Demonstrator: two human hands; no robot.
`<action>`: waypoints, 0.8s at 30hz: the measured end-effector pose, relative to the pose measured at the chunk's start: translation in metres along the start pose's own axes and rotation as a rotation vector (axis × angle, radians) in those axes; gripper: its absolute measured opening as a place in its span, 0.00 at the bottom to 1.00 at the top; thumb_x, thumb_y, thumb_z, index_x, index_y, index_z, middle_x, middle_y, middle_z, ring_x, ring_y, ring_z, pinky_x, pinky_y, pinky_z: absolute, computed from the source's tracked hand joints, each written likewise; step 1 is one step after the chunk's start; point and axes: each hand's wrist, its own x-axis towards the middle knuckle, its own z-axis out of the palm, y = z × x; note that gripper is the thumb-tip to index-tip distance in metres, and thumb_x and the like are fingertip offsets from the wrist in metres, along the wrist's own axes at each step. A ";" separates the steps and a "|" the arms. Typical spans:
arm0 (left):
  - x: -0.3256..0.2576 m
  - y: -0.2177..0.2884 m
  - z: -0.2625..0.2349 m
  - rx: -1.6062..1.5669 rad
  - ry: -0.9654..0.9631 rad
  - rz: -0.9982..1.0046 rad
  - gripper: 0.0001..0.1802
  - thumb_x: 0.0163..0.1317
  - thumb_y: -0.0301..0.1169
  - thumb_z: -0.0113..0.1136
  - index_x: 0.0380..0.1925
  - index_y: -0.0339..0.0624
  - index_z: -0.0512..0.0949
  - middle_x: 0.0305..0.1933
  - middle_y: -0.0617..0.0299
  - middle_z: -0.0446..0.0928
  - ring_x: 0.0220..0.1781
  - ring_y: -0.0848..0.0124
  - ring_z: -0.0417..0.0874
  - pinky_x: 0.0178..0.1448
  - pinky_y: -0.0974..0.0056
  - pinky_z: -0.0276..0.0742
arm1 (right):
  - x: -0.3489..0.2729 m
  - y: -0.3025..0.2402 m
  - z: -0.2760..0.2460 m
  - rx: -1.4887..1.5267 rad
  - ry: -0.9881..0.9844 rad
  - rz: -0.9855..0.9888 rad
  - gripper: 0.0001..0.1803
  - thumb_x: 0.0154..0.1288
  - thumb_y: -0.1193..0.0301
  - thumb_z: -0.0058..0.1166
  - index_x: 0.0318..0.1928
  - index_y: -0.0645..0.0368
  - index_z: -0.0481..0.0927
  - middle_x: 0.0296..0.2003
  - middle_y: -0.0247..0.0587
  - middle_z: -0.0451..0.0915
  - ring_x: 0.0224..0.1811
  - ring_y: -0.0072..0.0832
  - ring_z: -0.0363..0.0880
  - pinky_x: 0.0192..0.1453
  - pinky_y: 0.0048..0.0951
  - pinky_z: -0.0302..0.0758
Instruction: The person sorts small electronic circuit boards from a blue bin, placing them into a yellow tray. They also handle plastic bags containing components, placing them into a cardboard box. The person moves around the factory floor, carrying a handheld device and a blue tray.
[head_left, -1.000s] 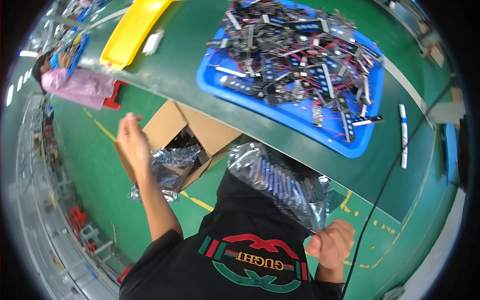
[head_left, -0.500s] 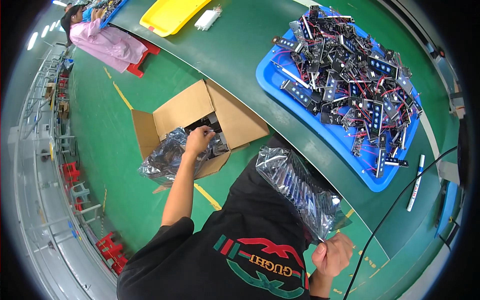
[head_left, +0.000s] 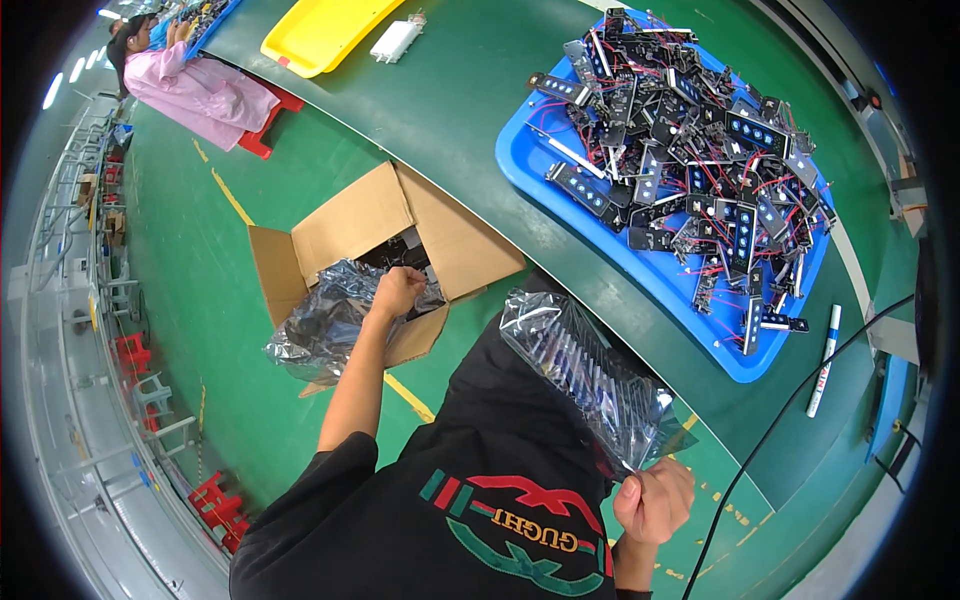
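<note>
So this is a big workshop with a green floor (head_left: 230,300) and a long green bench (head_left: 470,110) slanting from far left to near right. Far left there's a co-worker in a pink smock (head_left: 205,95), on what looks like a red stool (head_left: 272,125). A yellow tray (head_left: 325,35) sits on the bench at the far side, with a small white piece (head_left: 397,38) just right of it.

Nearer, on the left, is an open cardboard box (head_left: 355,210) with crumpled plastic film (head_left: 325,315) spilling over its near-left side and dark stuff inside. The left hand (head_left: 400,290) is at its opening, fingers curled in; can't tell if they've got hold of anything.

Moving right, a clear bag (head_left: 590,370) with a row of thin pieces lies by the lap, along the near bench edge. The right hand (head_left: 655,500) has its fingers closed, pinching the bag's near corner. I'd call this step handling the bagged pieces, one hand at box, one on bag. The next move calls for a firm pinch, imo, since thin film could slip.

Right side of the bench: a blue tray (head_left: 520,155) heaped with wired boards (head_left: 680,150), then a white-and-blue marker (head_left: 825,360).
</note>
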 end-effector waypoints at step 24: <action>-0.194 0.243 -0.045 -0.447 -0.756 0.317 0.15 0.66 0.30 0.55 0.21 0.37 0.72 0.17 0.61 0.72 0.17 0.74 0.70 0.23 0.66 0.64 | 0.025 -0.003 -0.008 0.451 -0.350 0.233 0.10 0.51 0.72 0.63 0.19 0.59 0.77 0.14 0.35 0.67 0.15 0.27 0.70 0.17 0.28 0.64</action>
